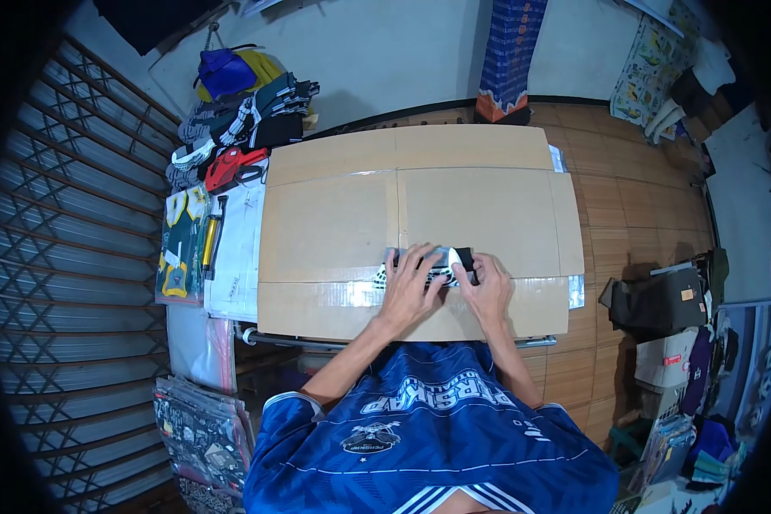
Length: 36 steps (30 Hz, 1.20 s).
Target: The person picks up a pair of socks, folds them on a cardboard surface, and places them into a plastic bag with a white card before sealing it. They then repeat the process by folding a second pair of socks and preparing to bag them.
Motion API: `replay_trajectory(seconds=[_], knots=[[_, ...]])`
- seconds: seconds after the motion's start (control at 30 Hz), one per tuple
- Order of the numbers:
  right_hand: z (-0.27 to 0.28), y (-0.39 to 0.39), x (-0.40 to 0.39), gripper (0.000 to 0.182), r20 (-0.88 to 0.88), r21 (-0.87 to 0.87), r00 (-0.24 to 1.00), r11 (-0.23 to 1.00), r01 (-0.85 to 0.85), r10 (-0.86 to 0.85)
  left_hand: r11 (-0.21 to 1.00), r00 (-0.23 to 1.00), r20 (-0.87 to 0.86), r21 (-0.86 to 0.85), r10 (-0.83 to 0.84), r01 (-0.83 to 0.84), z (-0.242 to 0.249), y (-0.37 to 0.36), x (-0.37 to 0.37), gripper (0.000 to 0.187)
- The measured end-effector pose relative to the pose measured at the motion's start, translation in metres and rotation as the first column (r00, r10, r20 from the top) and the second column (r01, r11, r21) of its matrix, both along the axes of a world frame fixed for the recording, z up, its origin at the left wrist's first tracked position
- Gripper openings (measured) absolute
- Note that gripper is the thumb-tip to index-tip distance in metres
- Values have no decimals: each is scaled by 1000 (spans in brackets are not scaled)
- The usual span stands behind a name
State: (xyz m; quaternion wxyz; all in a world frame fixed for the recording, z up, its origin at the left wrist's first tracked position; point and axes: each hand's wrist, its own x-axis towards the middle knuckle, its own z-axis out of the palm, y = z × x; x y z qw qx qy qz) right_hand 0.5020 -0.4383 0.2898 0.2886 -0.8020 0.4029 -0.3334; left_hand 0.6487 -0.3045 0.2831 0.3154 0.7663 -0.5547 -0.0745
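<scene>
A small black and white patterned cloth item [441, 275] lies on the flat brown cardboard [334, 218], near its front edge. My left hand [409, 287] rests over the left part of it with the fingers spread and pressing down. At the right end, my right hand [487, 291] has its thumb and fingers closed on the item's black and white edge. The fingers cover much of the item, so its full shape is hidden.
Left of the cardboard are a red device [231, 169], a yellow and black pump [211, 240], a packaged green jersey [182, 244] and piled clothes [253, 116]. A dark bag [660, 300] and more goods stand at the right.
</scene>
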Motion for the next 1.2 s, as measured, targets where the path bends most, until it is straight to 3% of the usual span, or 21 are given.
replay_trajectory(seconds=[0.13, 0.17, 0.37, 0.47, 0.57, 0.67, 0.7, 0.77, 0.83, 1.07, 1.2], knots=[[1, -1, 3, 41, -101, -52, 995, 999, 6, -11, 994, 993, 86, 68, 83, -89, -8, 9, -10, 52], [1, -1, 4, 41, -114, -46, 993, 999, 10, -15, 980, 986, 136, 161, 93, -114, -7, 10, -12, 57], [8, 4, 6, 47, -155, 36, 988, 999, 2, 4, 978, 991, 98, 176, 96, -112, -5, 10, -14, 59], [8, 12, 10, 47, -41, -51, 996, 995, -85, 83, 992, 990, -80, 67, 116, -111, -4, 15, -8, 61], [7, 20, 15, 45, -41, -123, 960, 953, -278, 275, 985, 977, -153, -58, 150, -160, -6, 27, -8, 63], [-3, 27, 20, 52, -263, -183, 899, 897, -403, 350, 966, 965, -56, 61, 254, -251, -6, 35, -13, 66], [-6, 31, 20, 55, -347, -153, 875, 900, -409, 339, 942, 958, 6, 178, 288, -284, -9, 37, -15, 72], [-11, 36, 21, 61, -507, -105, 805, 905, -412, 307, 936, 966, -8, 246, 260, -250, -12, 41, -16, 76], [-10, 34, 22, 63, -550, -64, 772, 906, -419, 318, 930, 970, -24, 290, 242, -225, -12, 42, -13, 83], [3, 45, 16, 64, -472, -33, 820, 924, -381, 322, 952, 910, -281, 82, 306, -295, -1, 76, -25, 78], [1, 73, 6, 57, -332, -58, 863, 905, -422, 381, 903, 860, -415, -171, 297, -395, 3, 130, -50, 55]])
